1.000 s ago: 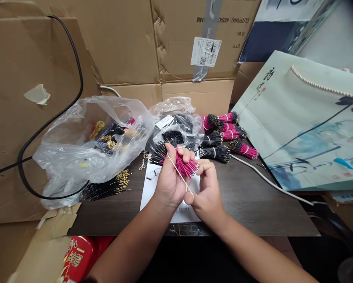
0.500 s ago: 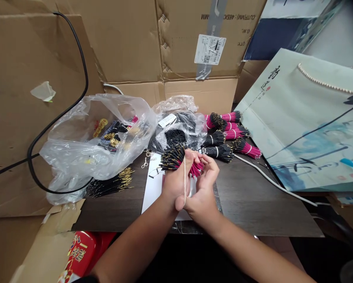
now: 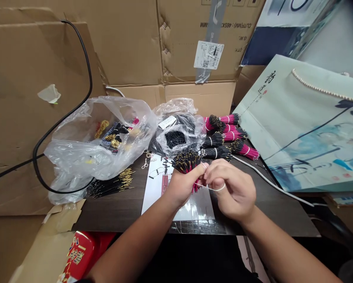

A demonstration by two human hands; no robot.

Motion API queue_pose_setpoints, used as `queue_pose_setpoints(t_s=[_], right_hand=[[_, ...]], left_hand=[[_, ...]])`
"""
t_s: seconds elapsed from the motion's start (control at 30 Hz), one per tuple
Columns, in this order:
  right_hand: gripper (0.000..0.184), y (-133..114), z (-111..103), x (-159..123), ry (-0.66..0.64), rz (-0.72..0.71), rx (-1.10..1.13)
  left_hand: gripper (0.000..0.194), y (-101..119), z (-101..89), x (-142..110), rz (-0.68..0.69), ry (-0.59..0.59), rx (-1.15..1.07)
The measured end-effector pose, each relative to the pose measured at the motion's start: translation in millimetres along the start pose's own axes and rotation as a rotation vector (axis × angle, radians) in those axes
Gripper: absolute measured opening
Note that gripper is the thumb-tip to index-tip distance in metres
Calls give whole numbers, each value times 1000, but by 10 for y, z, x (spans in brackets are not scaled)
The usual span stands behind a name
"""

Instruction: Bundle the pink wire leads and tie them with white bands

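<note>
My left hand (image 3: pixel 185 181) is closed around a bundle of short wires (image 3: pixel 187 161), black with gold tips at the far end and pink at the near end. A white rubber band (image 3: pixel 213 189) loops from the bundle to my right hand (image 3: pixel 233 186), whose thumb and curled fingers stretch it. Below both hands lies a white sheet (image 3: pixel 152 196) with small black pieces and a red item (image 3: pixel 165 183) on it. Beyond the right hand are tied bundles of black wires (image 3: pixel 216 152) and of pink wires (image 3: pixel 245 150).
An open plastic bag (image 3: pixel 76 161) with more bundles stands at left, loose black wires (image 3: pixel 111 184) before it. Another bag (image 3: pixel 176 138) holds small black pieces. A paper bag (image 3: pixel 315 129) leans at right beside a white cable (image 3: pixel 273 184). Cardboard boxes (image 3: pixel 129 47) wall the back.
My right hand has moved right, away from the left, drawing the rubber band sideways; before, it ran down across my left thumb. The bundle has shifted slightly right.
</note>
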State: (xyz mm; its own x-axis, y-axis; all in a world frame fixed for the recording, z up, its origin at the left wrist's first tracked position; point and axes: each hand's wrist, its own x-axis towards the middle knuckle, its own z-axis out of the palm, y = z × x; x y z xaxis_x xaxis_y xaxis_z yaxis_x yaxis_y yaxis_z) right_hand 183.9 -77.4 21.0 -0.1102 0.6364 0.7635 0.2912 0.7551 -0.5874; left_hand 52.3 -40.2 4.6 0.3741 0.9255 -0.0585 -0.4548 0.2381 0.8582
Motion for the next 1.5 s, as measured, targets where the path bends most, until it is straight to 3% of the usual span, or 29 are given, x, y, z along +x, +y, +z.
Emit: queue_pose_setpoints(t_s=[0.17,0.27,0.4,0.5,0.57,0.67,0.83,1.0,1.17,1.27,1.33,1.4,1.5], right_hand=[[17,-36,-200,197,-117,65,-79],[20,-56,-264,268,-156,172,-92],[32,16,-366,330,-235,464,89],[38,104,-457,378,-259,557,389],[42,121,-483,400,-262,549,598],[46,81,-432,384,-203,518,706],[22,48,-269,234,-25,475,702],[51,23,-277,194,-130,299,370],[58,37,-311,298,-126,-121,-114],[52,70,-259,323,-74,-296,-149],[33,42,-205,323,-107,-295,-80],[8,-30,-156,319,-143,-199,35],[26,-150,-131,321,-146,9,281]], left_hand=[[38,24,-13,-6,-61,-173,-2],[39,9,-35,-6,-62,-198,-15],[38,-5,-76,-14,-79,-234,103],[38,35,-75,-19,-85,-299,9],[38,71,-59,-20,-102,-321,-109],[39,108,-33,-21,-161,-337,-260],[43,139,-36,-21,-261,-305,-300],[35,185,-104,-13,-349,-354,-321],[36,170,-144,-9,-429,-406,-326],[39,128,-134,-16,-429,-363,-287],[41,102,-126,-27,-409,-339,-243],[42,85,-126,-41,-392,-342,-217],[36,71,-145,-58,-402,-385,-211]])
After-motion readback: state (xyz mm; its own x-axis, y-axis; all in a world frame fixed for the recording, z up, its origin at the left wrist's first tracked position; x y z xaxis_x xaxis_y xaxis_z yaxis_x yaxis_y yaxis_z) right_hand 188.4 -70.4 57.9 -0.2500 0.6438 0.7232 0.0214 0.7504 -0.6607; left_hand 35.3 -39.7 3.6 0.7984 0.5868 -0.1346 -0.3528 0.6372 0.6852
